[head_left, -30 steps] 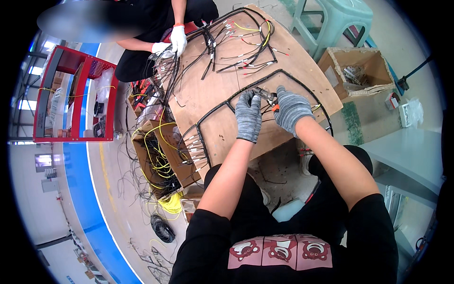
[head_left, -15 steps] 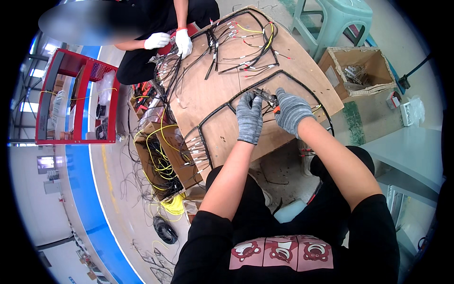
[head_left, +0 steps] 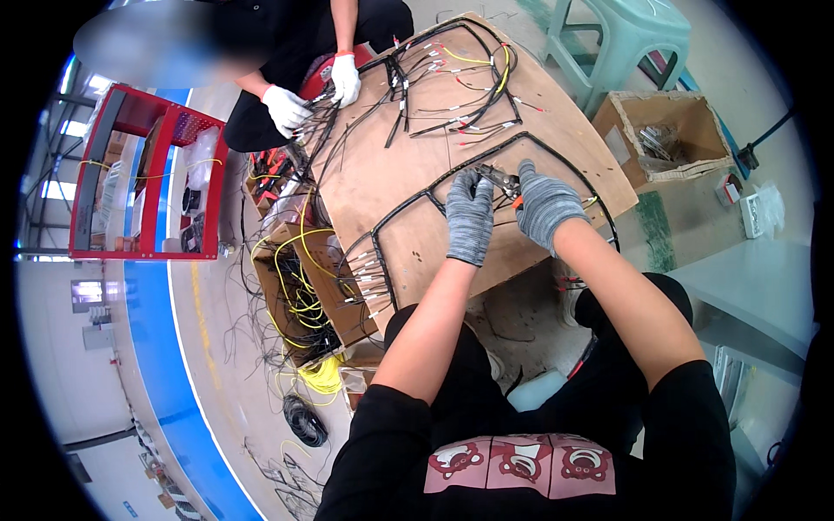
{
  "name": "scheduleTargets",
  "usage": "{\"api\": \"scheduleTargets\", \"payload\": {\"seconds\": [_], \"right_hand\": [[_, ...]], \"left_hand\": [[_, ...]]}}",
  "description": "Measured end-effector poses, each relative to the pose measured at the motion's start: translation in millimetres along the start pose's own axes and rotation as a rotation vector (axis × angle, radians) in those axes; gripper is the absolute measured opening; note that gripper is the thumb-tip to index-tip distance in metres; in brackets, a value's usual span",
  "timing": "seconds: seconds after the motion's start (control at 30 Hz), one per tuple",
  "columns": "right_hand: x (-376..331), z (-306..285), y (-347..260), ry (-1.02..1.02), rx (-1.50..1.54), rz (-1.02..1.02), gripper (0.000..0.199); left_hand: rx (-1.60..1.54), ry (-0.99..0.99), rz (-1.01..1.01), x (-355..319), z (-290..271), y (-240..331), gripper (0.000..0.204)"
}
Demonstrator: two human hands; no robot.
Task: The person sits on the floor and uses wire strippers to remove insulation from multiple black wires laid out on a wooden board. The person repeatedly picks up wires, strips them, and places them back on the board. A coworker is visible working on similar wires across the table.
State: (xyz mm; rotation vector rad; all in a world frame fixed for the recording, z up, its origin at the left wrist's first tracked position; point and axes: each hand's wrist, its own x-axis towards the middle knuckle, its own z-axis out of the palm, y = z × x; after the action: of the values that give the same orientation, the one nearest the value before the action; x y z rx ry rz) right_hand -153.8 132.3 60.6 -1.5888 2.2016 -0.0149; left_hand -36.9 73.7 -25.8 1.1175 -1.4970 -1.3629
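Right hand (head_left: 552, 208), grey-gloved: fingers closed around the pliers (head_left: 502, 179), orange handle showing by the palm. Left hand (head_left: 470, 217), also grey-gloved: fingers bent in at the pliers' far end — whether they pinch anything there, cannot tell. Pliers sit just right of centre, upper half of the frame, between both hands, above the bench (head_left: 421, 252).

Black harness (head_left: 402, 209) lies on the bench, running from left of the hands, up behind them and down at right; white-tagged ends fan out from its left leg. Second harness (head_left: 507, 69) at upper centre, with yellow wire along it.

Upper left: co-worker (head_left: 291, 36) — both white-gloved hands (head_left: 346, 81) at a dark wire bundle (head_left: 325, 123) by the bench edge. Lower left: yellow coil (head_left: 321, 377), black coil (head_left: 304, 422). Upper right: green stool (head_left: 630, 33), carton (head_left: 704, 122) with metal parts inside.
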Motion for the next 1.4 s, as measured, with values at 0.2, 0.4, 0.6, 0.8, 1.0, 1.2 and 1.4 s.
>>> {"api": "scheduleTargets", "payload": {"seconds": [0.2, 0.4, 0.6, 0.8, 1.0, 1.2, 1.4], "right_hand": [[8, 9, 12, -0.013, 0.089, -0.02, 0.03], [16, 16, 41, -0.206, 0.723, -0.085, 0.036], [16, 31, 53, -0.062, 0.802, -0.131, 0.029], [23, -62, 165, 0.53, 1.66, -0.091, 0.013], [11, -33, 101, 0.399, 1.291, -0.142, 0.032], [17, -23, 78, 0.314, 1.0, -0.199, 0.029], [40, -3, 56, 0.345, 0.783, -0.216, 0.034]], "left_hand": [[-0.04, -0.029, -0.008, 0, 0, 11, 0.013], [0.006, -0.057, 0.028, 2, 2, 16, 0.015], [0.218, -0.02, 0.18, 1, 5, 7, 0.015], [0.09, 0.076, 0.088, -6, -17, -11, 0.008], [0.078, -0.009, 0.056, -6, 8, 6, 0.012], [-0.199, 0.0, -0.136, 5, 7, 1, 0.003], [0.013, -0.038, -0.005, 10, -4, 2, 0.003]]}}
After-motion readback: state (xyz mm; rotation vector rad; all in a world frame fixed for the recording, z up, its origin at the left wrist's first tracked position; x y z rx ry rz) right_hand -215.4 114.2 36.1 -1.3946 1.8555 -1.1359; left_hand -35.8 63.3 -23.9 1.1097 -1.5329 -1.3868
